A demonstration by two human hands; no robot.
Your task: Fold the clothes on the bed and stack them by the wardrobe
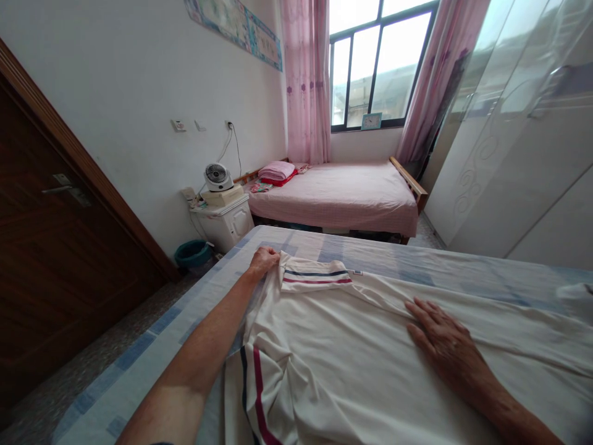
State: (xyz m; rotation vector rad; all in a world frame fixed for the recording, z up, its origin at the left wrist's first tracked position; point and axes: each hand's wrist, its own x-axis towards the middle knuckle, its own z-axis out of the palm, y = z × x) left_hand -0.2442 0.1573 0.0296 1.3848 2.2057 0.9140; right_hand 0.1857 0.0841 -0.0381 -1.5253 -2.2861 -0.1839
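Observation:
A white shirt (352,346) with navy and dark red stripes lies spread on the bed in front of me, creased in places. Its striped collar (317,281) is at the far left end. My left hand (265,259) is closed on the cloth beside that collar, fingertips pinching its edge. Flat on the shirt's body rests my right hand (438,334), palm down with the fingers slightly spread. One striped sleeve (262,389) lies bunched near me, to the right of my left forearm.
Blue and white checked bedding (185,352) covers this bed. Beyond it stands a second bed (343,191) with a pink sheet. A white bedside cabinet (227,219) carries a small fan (217,177); a teal bin (192,254) sits beside it. Wardrobe doors (504,154) line the right.

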